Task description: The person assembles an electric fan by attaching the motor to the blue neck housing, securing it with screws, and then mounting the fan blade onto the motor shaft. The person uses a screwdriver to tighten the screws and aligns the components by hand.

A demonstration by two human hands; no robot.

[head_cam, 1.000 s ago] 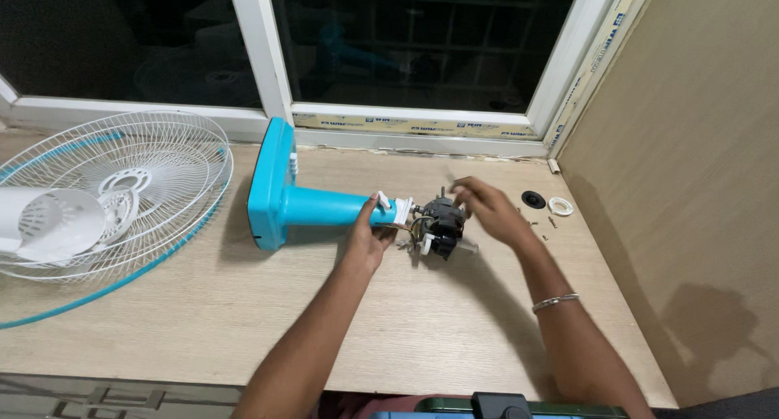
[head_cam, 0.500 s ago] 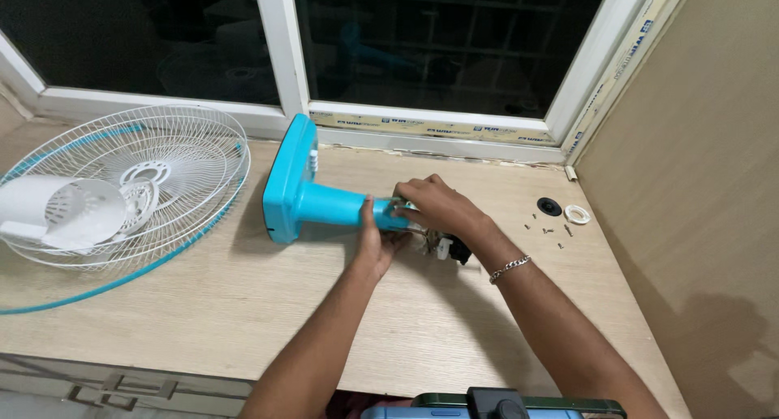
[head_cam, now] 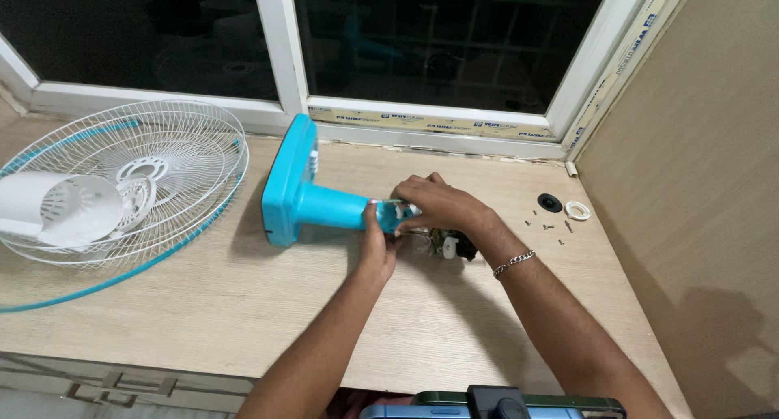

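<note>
The blue fan stand [head_cam: 304,196] lay on its side on the wooden table [head_cam: 203,297], base toward the window. The left hand [head_cam: 378,244] gripped its neck, fingers wrapped around it; the right hand [head_cam: 438,204] curled over the motor [head_cam: 453,244] at the neck's end. Loose screws [head_cam: 545,227] lay right of the stand, white fan grilles [head_cam: 122,184] well to its left.

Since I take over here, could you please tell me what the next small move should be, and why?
Probably steady the blue stand with the left hand while the right hand works the joint: both hands meet where the stand's neck joins the motor, and the loose screws lie off to the right.
</note>
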